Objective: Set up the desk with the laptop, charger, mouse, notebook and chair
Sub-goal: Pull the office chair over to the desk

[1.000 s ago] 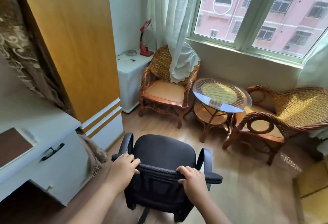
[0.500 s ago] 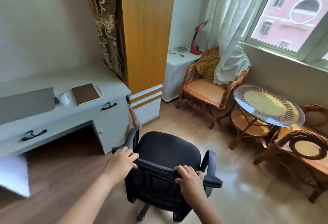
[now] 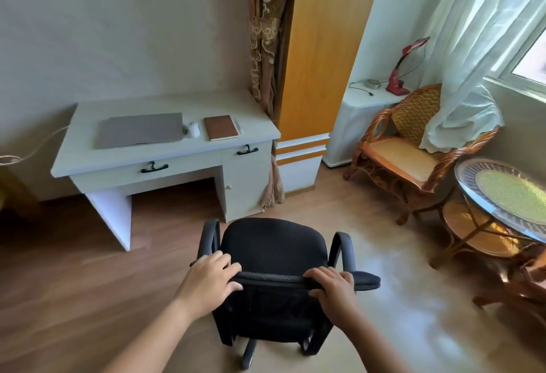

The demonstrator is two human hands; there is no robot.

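Note:
A black office chair (image 3: pixel 273 250) stands on the wooden floor in front of me, its seat facing away. My left hand (image 3: pixel 211 281) grips the left end of its backrest top and my right hand (image 3: pixel 334 285) grips the right end. Ahead to the left is the white desk (image 3: pixel 130 163). On it lie a closed grey laptop (image 3: pixel 139 129), a white mouse (image 3: pixel 193 129) and a brown notebook (image 3: pixel 221 127) with a pen beside it. A pale cable (image 3: pixel 38 148) trails off the desk's left side.
A tall orange-and-white cabinet (image 3: pixel 316 77) and a brown curtain stand right of the desk. Further right are a white cabinet with a red lamp (image 3: pixel 401 68), a wicker armchair (image 3: pixel 410 148) and a round glass-topped wicker table (image 3: pixel 502 198). Open floor lies between chair and desk.
The view has swung left, bringing the whole desk into sight. The chair has turned with it towards the desk. Both hands keep their grip on the backrest.

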